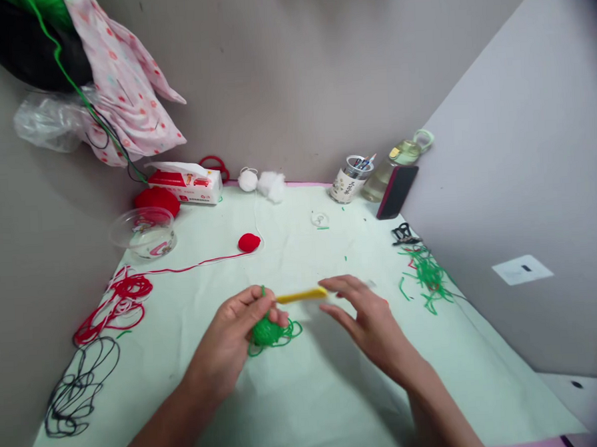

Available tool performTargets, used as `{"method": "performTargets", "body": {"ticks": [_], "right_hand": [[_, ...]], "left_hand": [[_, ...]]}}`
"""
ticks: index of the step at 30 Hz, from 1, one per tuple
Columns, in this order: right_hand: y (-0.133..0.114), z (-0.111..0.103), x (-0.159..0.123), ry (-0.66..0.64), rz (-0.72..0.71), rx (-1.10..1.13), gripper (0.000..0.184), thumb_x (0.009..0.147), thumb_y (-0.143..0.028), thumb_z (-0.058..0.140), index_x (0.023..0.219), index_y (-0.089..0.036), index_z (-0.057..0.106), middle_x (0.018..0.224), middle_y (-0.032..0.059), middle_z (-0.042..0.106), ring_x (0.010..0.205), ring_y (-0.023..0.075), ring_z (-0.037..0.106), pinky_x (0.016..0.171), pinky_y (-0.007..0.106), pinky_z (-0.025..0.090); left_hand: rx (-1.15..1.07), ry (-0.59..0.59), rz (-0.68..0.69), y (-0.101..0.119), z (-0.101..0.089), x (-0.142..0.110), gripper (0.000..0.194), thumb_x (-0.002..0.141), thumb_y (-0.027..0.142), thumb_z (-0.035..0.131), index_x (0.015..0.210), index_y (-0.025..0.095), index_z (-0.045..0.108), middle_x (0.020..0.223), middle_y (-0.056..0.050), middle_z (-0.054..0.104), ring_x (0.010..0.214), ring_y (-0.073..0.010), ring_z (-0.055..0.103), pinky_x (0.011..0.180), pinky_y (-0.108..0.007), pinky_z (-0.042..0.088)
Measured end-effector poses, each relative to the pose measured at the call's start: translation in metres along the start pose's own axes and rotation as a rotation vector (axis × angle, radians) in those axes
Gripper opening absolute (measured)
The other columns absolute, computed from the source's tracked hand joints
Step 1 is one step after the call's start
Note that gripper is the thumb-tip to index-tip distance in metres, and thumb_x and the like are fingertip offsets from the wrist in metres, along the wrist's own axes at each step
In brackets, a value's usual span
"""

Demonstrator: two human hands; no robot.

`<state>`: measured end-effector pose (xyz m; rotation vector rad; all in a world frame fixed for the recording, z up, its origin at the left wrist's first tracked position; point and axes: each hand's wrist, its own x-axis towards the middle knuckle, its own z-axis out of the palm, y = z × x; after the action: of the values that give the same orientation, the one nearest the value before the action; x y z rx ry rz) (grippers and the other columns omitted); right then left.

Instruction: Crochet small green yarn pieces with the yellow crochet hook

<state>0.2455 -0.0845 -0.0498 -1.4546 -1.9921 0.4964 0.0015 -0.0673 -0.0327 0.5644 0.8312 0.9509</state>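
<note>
Above the middle of the table, my left hand (227, 337) is closed, pinching a small green yarn piece (267, 332) from which loose loops hang. A yellow-handled crochet hook (302, 295) sticks out to the right from those fingers, its tip hidden at the yarn. At the free end of the handle is my right hand (368, 320), thumb and fingers apart. Its fingertips are very near the handle and do not wrap it; any contact is too blurred to tell. Beyond my hands lies a small red yarn ball (249, 243).
Red and white yarn (127, 296) and a dark cord tangle (74, 388) lie left, near a clear plastic bowl (154, 241) and a tissue pack (191, 184). Green scraps (429, 277) lie right. A pencil cup (349, 183), bottle (381, 176) and phone (397, 193) stand at the back.
</note>
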Motion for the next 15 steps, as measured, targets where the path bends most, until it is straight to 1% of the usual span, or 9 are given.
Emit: {"method": "performTargets", "body": {"ticks": [1,2,3,5,8,10,12,14,15], "right_hand": [[0.016,-0.005,-0.002,0.010,0.014,-0.207,0.028,0.098,-0.029,0.064,0.124,-0.020,0.067,0.120,0.0157,0.071,0.107,0.0315,0.068,0.085,0.045,0.058],[0.031,-0.009,-0.005,0.004,0.053,-0.389,0.026,0.097,-0.025,0.061,0.122,-0.017,0.068,0.119,0.0188,0.071,0.107,0.0346,0.066,0.084,0.048,0.057],[0.045,-0.011,-0.008,-0.020,0.094,-0.522,0.023,0.097,-0.021,0.059,0.117,-0.016,0.068,0.115,0.0195,0.071,0.104,0.0353,0.066,0.081,0.048,0.056],[0.064,-0.013,-0.013,-0.086,0.140,-0.628,0.018,0.097,-0.018,0.055,0.108,-0.018,0.069,0.102,0.0149,0.070,0.093,0.0316,0.065,0.076,0.042,0.054],[0.075,-0.010,-0.017,-0.071,0.160,-0.614,0.021,0.101,-0.019,0.047,0.100,-0.019,0.068,0.095,0.0132,0.067,0.088,0.0284,0.064,0.071,0.037,0.052],[0.072,-0.008,-0.016,-0.048,0.165,-0.575,0.024,0.102,-0.019,0.043,0.101,-0.018,0.068,0.095,0.0131,0.067,0.085,0.0264,0.064,0.068,0.035,0.051],[0.062,-0.007,-0.013,-0.039,0.161,-0.518,0.027,0.104,-0.020,0.039,0.105,-0.019,0.066,0.093,0.0100,0.068,0.075,0.0213,0.064,0.064,0.032,0.050],[0.045,-0.007,-0.007,-0.051,0.143,-0.390,0.031,0.108,-0.023,0.035,0.109,-0.020,0.065,0.088,0.0051,0.069,0.065,0.0158,0.061,0.061,0.028,0.050],[0.034,-0.007,-0.003,-0.065,0.141,-0.196,0.030,0.109,-0.028,0.036,0.109,-0.020,0.066,0.086,0.0044,0.069,0.065,0.0155,0.061,0.060,0.027,0.050]], "left_hand": [[-0.060,0.023,0.003,0.005,-0.004,0.000,0.034,0.076,0.044,0.089,0.070,0.019,0.067,0.070,-0.001,0.068,0.079,-0.0176,0.068,0.074,-0.028,0.054],[-0.105,0.034,0.012,0.010,-0.009,0.000,0.033,0.076,0.044,0.089,0.069,0.020,0.068,0.076,-0.001,0.068,0.088,-0.0187,0.069,0.080,-0.028,0.056],[-0.153,0.042,0.038,0.014,-0.015,-0.001,0.030,0.076,0.042,0.090,0.072,0.021,0.070,0.080,0.000,0.068,0.096,-0.0197,0.069,0.089,-0.031,0.057],[-0.232,0.033,0.087,0.020,-0.025,-0.002,0.024,0.077,0.039,0.090,0.076,0.023,0.072,0.091,-0.001,0.071,0.115,-0.0234,0.065,0.104,-0.040,0.055],[-0.280,-0.008,0.110,0.024,-0.036,-0.003,0.020,0.080,0.039,0.087,0.076,0.026,0.072,0.108,-0.002,0.075,0.142,-0.0300,0.050,0.115,-0.054,0.048],[-0.276,-0.039,0.111,0.024,-0.040,-0.003,0.019,0.082,0.040,0.085,0.076,0.027,0.071,0.120,-0.001,0.075,0.152,-0.0310,0.039,0.117,-0.059,0.044],[-0.262,-0.066,0.113,0.023,-0.041,-0.004,0.019,0.084,0.040,0.083,0.076,0.028,0.072,0.130,0.000,0.073,0.156,-0.0307,0.033,0.119,-0.060,0.040],[-0.250,-0.094,0.110,0.022,-0.040,-0.004,0.018,0.086,0.041,0.081,0.076,0.028,0.072,0.137,0.000,0.071,0.157,-0.0306,0.030,0.121,-0.060,0.038],[-0.243,-0.109,0.108,0.021,-0.040,-0.005,0.018,0.086,0.041,0.081,0.077,0.028,0.073,0.140,0.000,0.069,0.158,-0.0306,0.028,0.121,-0.061,0.036]]}}
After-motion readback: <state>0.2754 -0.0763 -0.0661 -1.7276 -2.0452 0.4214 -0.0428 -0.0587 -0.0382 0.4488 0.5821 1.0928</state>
